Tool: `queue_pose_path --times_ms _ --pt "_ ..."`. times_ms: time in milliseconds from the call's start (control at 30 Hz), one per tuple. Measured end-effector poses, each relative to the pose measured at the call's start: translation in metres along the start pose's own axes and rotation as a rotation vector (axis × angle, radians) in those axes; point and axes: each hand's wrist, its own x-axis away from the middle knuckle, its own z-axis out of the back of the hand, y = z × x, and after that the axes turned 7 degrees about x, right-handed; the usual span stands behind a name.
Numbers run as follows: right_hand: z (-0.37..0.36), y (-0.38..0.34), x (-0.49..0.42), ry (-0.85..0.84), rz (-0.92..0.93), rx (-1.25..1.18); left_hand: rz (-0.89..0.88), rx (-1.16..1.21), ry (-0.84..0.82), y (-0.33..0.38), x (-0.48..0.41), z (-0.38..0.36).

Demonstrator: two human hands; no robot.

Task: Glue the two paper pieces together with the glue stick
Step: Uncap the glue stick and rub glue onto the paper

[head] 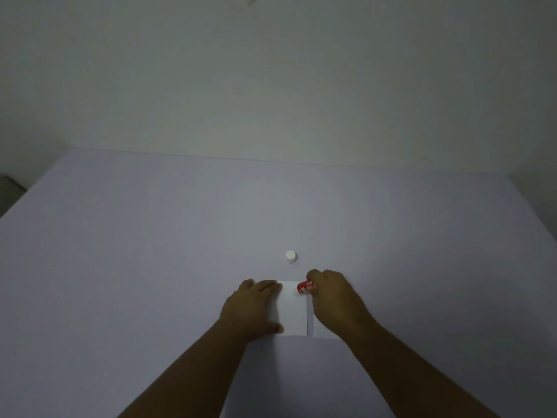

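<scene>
Two white paper pieces lie side by side on the pale table. The left paper piece (294,312) is mostly visible; the right paper piece (319,332) is largely hidden under my right hand, with only a strip showing. My left hand (251,307) rests flat on the left paper's left part, fingers spread. My right hand (334,297) grips a red glue stick (305,287), which is tilted with its tip touching the far right corner of the left paper. The white cap (291,256) stands alone on the table beyond the papers.
The pale lilac table (150,251) stretches wide on all sides, its far edge meeting a plain grey-white wall (271,86). The table's left edge runs diagonally at the far left.
</scene>
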Motion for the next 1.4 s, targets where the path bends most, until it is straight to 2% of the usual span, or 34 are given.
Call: queue_pose_path --times_ms 267,500,733,1000,1200,1400 --pt "-0.011 0.003 0.045 -0.109 0.074 -0.02 -0.001 0.016 -0.002 -0.002 -0.001 0.0" --pt "-0.006 0.01 0.025 0.014 0.043 -0.009 -0.013 0.008 -0.006 -0.005 -0.004 -0.003" --pt "-0.015 0.0 0.048 -0.074 0.089 0.005 0.009 0.032 0.003 -0.002 -0.002 -0.003" --pt "-0.006 -0.003 0.005 0.039 -0.014 -0.032 0.006 0.021 -0.01 -0.004 -0.004 -0.003" --pt "-0.027 -0.01 0.029 -0.059 0.102 -0.015 -0.005 0.025 0.01 -0.002 0.0 -0.001" --pt "-0.012 -0.006 0.001 0.058 0.015 -0.01 0.0 0.022 -0.003 -0.001 0.0 0.0"
